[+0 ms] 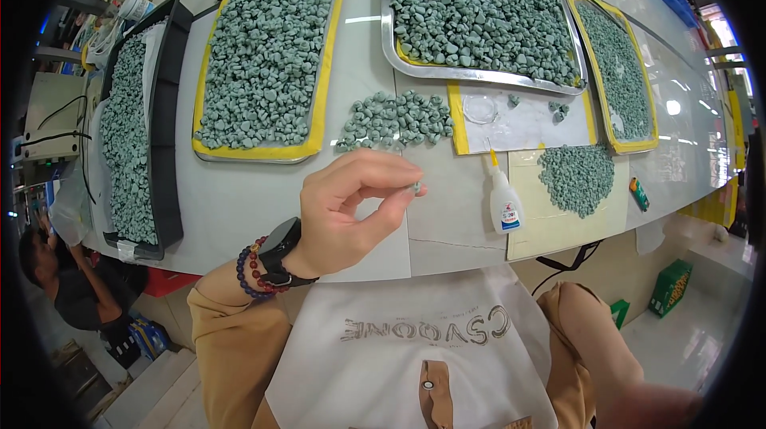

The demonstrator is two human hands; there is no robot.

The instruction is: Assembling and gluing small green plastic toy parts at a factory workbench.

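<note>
My left hand [355, 201], with a dark watch and bead bracelets on its wrist, is raised above the table's near edge. Its thumb and forefinger pinch a tiny green stone [415, 187], mostly covered by the fingertips. Just beyond it lies a loose cluster of green stones [396, 119]. To its right stands a white glue bottle [504, 199] with a yellow nozzle and a thin tip. Farther right, a pile of smaller green stones [578, 179] rests on a cream sheet [527, 225]. My right hand [658, 407] is low at the lower right, blurred, its fingers not distinguishable.
Yellow-edged trays [333, 54] [648, 122] and a metal tray [487, 75] hold many green stones, as does a black bin [163, 142] at left. A yellow-edged white sheet [523, 130] carries a clear ring [479, 109]. A small green lighter-like object [639, 194] lies right. Another person [76, 277] is at far left.
</note>
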